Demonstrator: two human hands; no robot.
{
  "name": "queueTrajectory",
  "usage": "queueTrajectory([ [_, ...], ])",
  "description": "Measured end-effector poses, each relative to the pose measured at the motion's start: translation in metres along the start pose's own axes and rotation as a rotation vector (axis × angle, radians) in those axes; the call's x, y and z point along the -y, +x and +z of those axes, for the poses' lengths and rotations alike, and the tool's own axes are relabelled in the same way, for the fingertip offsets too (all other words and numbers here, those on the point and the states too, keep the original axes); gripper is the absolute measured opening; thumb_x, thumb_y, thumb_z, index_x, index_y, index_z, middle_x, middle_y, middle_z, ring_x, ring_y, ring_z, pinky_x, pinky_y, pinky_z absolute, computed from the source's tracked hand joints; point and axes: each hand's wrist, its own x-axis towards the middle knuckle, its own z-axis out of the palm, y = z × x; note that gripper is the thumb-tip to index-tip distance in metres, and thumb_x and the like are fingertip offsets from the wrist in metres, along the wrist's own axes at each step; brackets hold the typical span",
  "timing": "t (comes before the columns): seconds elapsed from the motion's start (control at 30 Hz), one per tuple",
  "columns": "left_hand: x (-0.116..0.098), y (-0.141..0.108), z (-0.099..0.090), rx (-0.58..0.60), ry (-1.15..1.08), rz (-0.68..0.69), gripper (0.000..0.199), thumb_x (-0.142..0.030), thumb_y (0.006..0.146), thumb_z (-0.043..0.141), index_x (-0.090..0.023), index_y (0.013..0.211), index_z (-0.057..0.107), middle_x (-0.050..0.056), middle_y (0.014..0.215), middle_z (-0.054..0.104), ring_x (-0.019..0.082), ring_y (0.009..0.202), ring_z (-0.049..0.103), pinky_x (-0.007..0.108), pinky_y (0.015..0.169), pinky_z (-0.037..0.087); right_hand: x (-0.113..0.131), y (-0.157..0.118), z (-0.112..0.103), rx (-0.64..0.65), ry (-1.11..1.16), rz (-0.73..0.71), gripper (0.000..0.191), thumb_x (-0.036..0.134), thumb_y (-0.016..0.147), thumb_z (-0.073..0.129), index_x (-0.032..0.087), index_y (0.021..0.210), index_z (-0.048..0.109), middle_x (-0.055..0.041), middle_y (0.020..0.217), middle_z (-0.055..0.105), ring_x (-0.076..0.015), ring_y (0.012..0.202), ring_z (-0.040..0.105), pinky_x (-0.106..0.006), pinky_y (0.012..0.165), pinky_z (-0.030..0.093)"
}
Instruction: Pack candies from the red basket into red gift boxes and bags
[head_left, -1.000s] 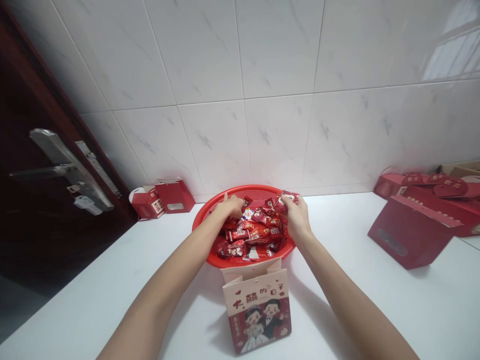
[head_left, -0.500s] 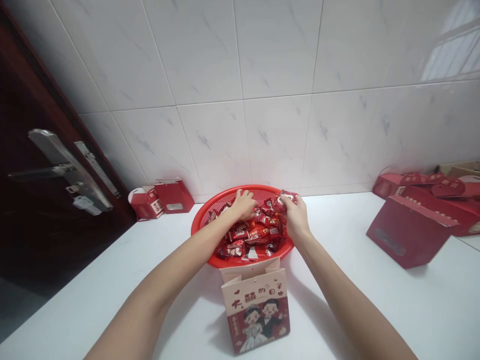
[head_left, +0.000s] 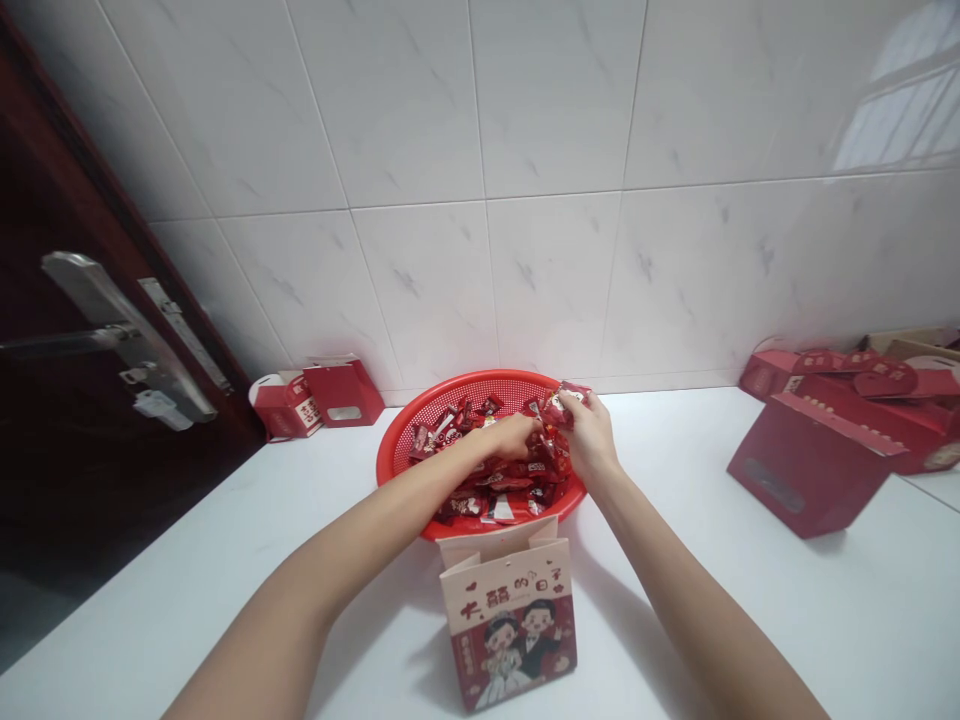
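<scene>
An oval red plastic basket [head_left: 397, 425] with a perforated wall holds many wrapped candies [head_left: 465, 503] in red packaging. My left hand [head_left: 516, 436] reaches down among them near the middle, fingers closed; whatever they grip is hidden. At the basket's right rim, my right hand [head_left: 589, 425] is closed on a red candy packet [head_left: 571, 392] with white print. In front of the basket stands a paper gift box [head_left: 512, 625], its top open, printed with a cartoon wedding couple and red characters.
Two small red boxes, a handled one [head_left: 286, 408] and a plain one [head_left: 343, 392], stand by the wall at left. A larger red box [head_left: 806, 465] and piled red boxes [head_left: 900, 405] are on the right. A dark door [head_left: 67, 440] with a metal handle borders the white table [head_left: 225, 590].
My left hand has moved right and a little down through the candies, closer to my right hand. My right hand stays at the rim with its packet.
</scene>
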Motion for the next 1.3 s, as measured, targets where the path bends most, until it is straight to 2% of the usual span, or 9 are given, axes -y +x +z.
queueTrajectory([
  [0.1, 0.003, -0.005, -0.014, -0.004, -0.086, -0.011, 0.011, -0.008, 0.061, 0.071, -0.017, 0.068, 0.071, -0.001, 0.059, 0.065, 0.017, 0.058, 0.059, 0.025, 0.057, 0.042, -0.001, 0.001, -0.001, 0.062, 0.014, 0.016, 0.022, 0.025, 0.062, 0.077, 0.02, 0.075, 0.06, 0.0035, 0.066, 0.067, -0.0132, 0.062, 0.063, -0.024, 0.058, 0.051],
  [0.17, 0.006, -0.008, -0.025, -0.058, -0.137, -0.022, 0.003, -0.019, 0.069, 0.072, -0.017, 0.072, 0.072, -0.001, 0.064, 0.067, 0.017, 0.061, 0.061, 0.025, 0.06, 0.043, -0.001, 0.001, -0.001, 0.077, 0.017, 0.028, 0.022, 0.026, 0.062, 0.078, 0.02, 0.076, 0.062, 0.0034, 0.067, 0.067, -0.0127, 0.061, 0.062, -0.024, 0.058, 0.051],
  [0.27, 0.009, -0.013, -0.039, -0.218, -0.415, -0.001, 0.02, -0.035, 0.076, 0.072, -0.016, 0.084, 0.072, 0.003, 0.083, 0.072, 0.018, 0.076, 0.066, 0.028, 0.071, 0.049, 0.001, -0.001, 0.001, 0.066, 0.03, 0.058, 0.02, 0.025, 0.062, 0.079, 0.02, 0.073, 0.063, 0.0029, 0.065, 0.067, -0.0132, 0.059, 0.061, -0.025, 0.056, 0.051],
  [0.37, 0.011, -0.017, -0.046, -0.348, -0.823, 0.004, 0.042, -0.04, 0.065, 0.085, -0.015, 0.094, 0.068, 0.003, 0.087, 0.072, 0.019, 0.082, 0.067, 0.032, 0.079, 0.053, 0.002, -0.002, 0.003, 0.064, 0.067, 0.072, 0.018, 0.022, 0.061, 0.079, 0.019, 0.073, 0.066, 0.0012, 0.067, 0.07, -0.0145, 0.064, 0.064, -0.025, 0.059, 0.052],
  [0.43, 0.011, -0.018, -0.049, -0.4, -0.941, -0.042, 0.053, -0.039, 0.058, 0.092, -0.015, 0.098, 0.066, 0.002, 0.084, 0.07, 0.018, 0.08, 0.067, 0.034, 0.08, 0.054, 0.003, -0.001, 0.003, 0.057, 0.097, 0.073, 0.019, 0.021, 0.06, 0.08, 0.019, 0.073, 0.066, 0.0011, 0.069, 0.071, -0.0141, 0.066, 0.064, -0.024, 0.06, 0.052],
  [0.73, 0.009, -0.024, -0.059, -0.451, -1.093, 0.041, 0.057, -0.031, 0.056, 0.094, -0.014, 0.105, 0.07, 0.005, 0.093, 0.075, 0.018, 0.087, 0.069, 0.039, 0.09, 0.053, 0.003, 0.003, 0.0, 0.125, 0.14, 0.075, 0.022, 0.022, 0.062, 0.083, 0.019, 0.079, 0.069, 0.0, 0.074, 0.074, -0.0145, 0.068, 0.066, -0.026, 0.065, 0.055],
  [0.93, 0.002, -0.027, -0.056, -0.424, -1.086, 0.085, 0.054, -0.028, 0.058, 0.091, -0.015, 0.107, 0.07, 0.006, 0.096, 0.075, 0.018, 0.085, 0.069, 0.036, 0.084, 0.055, 0.003, 0.004, -0.001, 0.142, 0.119, 0.081, 0.02, 0.022, 0.062, 0.082, 0.019, 0.077, 0.068, 0.0004, 0.074, 0.073, -0.0155, 0.068, 0.066, -0.028, 0.067, 0.055],
  [1.13, -0.007, -0.029, -0.054, -0.369, -0.979, 0.147, 0.036, -0.036, 0.072, 0.083, -0.015, 0.1, 0.075, 0.008, 0.101, 0.076, 0.023, 0.093, 0.069, 0.037, 0.087, 0.053, 0.005, 0.002, -0.001, 0.182, 0.075, 0.097, 0.023, 0.025, 0.063, 0.083, 0.019, 0.08, 0.069, 0.0002, 0.075, 0.073, -0.0147, 0.067, 0.064, -0.026, 0.064, 0.052],
  [1.3, -0.01, -0.025, -0.049, -0.35, -1.047, 0.142, 0.04, -0.046, 0.073, 0.082, -0.012, 0.093, 0.074, 0.007, 0.089, 0.076, 0.02, 0.084, 0.069, 0.034, 0.083, 0.053, 0.007, 0.0, 0.0, 0.219, 0.067, 0.13, 0.022, 0.024, 0.062, 0.083, 0.019, 0.078, 0.07, 0.0017, 0.073, 0.072, -0.0134, 0.067, 0.063, -0.025, 0.064, 0.052],
])
